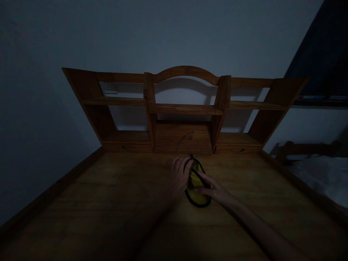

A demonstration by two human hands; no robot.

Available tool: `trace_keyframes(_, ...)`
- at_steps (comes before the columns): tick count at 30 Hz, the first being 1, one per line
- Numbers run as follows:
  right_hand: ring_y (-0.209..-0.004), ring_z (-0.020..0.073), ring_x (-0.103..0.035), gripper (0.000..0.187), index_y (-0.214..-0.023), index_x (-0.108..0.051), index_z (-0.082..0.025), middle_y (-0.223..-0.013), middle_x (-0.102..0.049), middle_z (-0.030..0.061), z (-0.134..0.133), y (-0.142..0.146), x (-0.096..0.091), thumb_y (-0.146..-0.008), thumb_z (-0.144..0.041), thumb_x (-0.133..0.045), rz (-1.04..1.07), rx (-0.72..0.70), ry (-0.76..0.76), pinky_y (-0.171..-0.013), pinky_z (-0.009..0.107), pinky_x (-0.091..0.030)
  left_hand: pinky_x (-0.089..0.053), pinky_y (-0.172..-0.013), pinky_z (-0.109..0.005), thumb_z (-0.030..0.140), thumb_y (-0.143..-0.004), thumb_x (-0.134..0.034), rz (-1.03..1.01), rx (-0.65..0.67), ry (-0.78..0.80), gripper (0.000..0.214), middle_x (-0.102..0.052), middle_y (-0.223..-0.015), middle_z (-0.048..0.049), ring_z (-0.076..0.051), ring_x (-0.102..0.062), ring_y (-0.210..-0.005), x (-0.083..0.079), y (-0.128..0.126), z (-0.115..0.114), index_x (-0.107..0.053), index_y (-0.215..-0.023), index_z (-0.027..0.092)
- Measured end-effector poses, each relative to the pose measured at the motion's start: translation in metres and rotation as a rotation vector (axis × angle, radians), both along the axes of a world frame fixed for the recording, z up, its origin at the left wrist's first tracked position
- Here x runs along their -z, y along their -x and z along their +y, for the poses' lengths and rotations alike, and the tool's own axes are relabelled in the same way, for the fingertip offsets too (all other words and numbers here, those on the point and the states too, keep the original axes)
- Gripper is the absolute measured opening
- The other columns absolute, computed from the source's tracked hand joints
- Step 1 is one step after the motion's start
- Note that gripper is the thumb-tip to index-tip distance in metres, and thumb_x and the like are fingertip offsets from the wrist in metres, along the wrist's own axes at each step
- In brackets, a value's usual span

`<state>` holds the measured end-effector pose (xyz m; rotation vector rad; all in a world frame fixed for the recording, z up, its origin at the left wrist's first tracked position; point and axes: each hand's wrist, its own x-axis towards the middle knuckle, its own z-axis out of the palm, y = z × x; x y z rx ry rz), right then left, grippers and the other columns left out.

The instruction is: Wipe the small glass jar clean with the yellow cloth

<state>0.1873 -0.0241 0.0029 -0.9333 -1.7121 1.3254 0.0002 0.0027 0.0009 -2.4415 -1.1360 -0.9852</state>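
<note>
Yellow pouch (pixel 196 192), black-edged, lies on the desk (pixel 108 203), long axis running 12 to 6 o'clock. Left hand (pixel 179 177) curls over its 9 o'clock edge; right hand (pixel 214 189), apparently pinching, closes on its 3 o'clock edge.

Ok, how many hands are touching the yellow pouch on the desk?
2. The left hand covers the yellow pouch's left edge; the right hand rests on its right side. No others visible.

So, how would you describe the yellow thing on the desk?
Find the wooden desk with the shelf unit at its back. Before the unit's middle, the left hand and right hand touch a small pouch. It alone is yellow, with a black edge.
</note>
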Motion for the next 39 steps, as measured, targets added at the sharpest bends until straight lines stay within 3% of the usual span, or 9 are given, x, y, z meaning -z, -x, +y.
trace_keyframes(5,-0.120,0.0251,-0.054,0.058,-0.131,-0.051,-0.027,-0.132,-0.057,0.0043,-0.001,0.000,-0.002,-0.076,-0.024,-0.070,-0.015,-0.074,-0.083,-0.104,0.045,-0.041,-0.024,-0.111,-0.054,0.017,-0.085,-0.044,-0.025,-0.026,-0.051,0.051,-0.047,-0.134,-0.0153,-0.029,-0.042,-0.126,0.001,0.000,-0.001,-0.037,-0.135,0.013)
trace_keyframes(9,-0.118,0.0242,-0.055,0.054,-0.133,-0.049,-0.025,-0.131,-0.058,0.0059,-0.005,0.002,-0.003,-0.081,-0.016,-0.059,-0.132,-0.039,-0.327,-0.103,0.045,-0.042,-0.024,-0.111,-0.052,0.021,-0.087,-0.046,-0.118,-0.015,-0.106,0.049,-0.047,-0.135,-0.0142,-0.027,-0.041,-0.127,0.001,0.001,-0.001,-0.037,-0.135,0.015)
trace_keyframes(13,-0.129,0.0243,-0.045,0.066,-0.139,-0.041,-0.023,-0.141,-0.048,0.0079,-0.009,0.004,-0.012,-0.076,-0.006,-0.051,-0.380,-0.029,-0.645,-0.108,0.045,-0.036,-0.024,-0.112,-0.051,0.021,-0.086,-0.046,-0.164,0.010,-0.054,0.053,-0.047,-0.135,-0.0132,-0.027,-0.041,-0.127,0.003,0.003,0.001,-0.035,-0.137,0.016)
trace_keyframes(19,-0.137,0.0274,-0.031,0.069,-0.143,-0.032,-0.016,-0.144,-0.043,0.0116,-0.009,0.008,-0.018,-0.076,-0.010,-0.051,-0.719,0.050,-0.852,-0.116,0.054,-0.018,-0.032,-0.109,-0.049,0.017,-0.079,-0.050,-0.237,0.118,0.098,0.064,-0.042,-0.138,-0.0123,-0.028,-0.039,-0.128,0.007,0.001,0.006,-0.030,-0.140,0.018)
trace_keyframes(23,-0.137,0.0285,-0.030,0.069,-0.143,-0.029,-0.012,-0.144,-0.042,0.0148,-0.010,0.009,-0.012,-0.078,-0.012,-0.051,-0.803,0.097,-0.897,-0.117,0.055,-0.012,-0.038,-0.106,-0.044,0.014,-0.075,-0.055,-0.310,0.198,0.230,0.068,-0.041,-0.136,-0.0125,-0.026,-0.041,-0.126,0.009,-0.002,0.005,-0.031,-0.139,0.019)
trace_keyframes(28,-0.141,0.0271,-0.021,0.072,-0.144,-0.025,-0.013,-0.147,-0.038,0.0125,-0.008,0.007,-0.006,-0.077,-0.009,-0.049,-0.735,0.028,-0.857,-0.116,0.057,-0.012,-0.036,-0.109,-0.043,0.015,-0.076,-0.058,-0.354,0.269,0.328,0.067,-0.040,-0.137,-0.0114,-0.025,-0.039,-0.128,0.006,-0.002,0.003,-0.033,-0.137,0.020)
trace_keyframes(39,-0.142,0.0255,-0.019,0.077,-0.146,-0.025,-0.017,-0.149,-0.035,0.0093,-0.001,0.000,0.000,-0.074,-0.004,-0.049,-0.614,-0.059,-0.794,-0.114,0.053,-0.021,-0.034,-0.110,-0.046,0.023,-0.082,-0.055,-0.363,0.279,0.305,0.063,-0.038,-0.140,-0.0121,-0.026,-0.037,-0.131,0.014,-0.003,0.005,-0.030,-0.140,0.021)
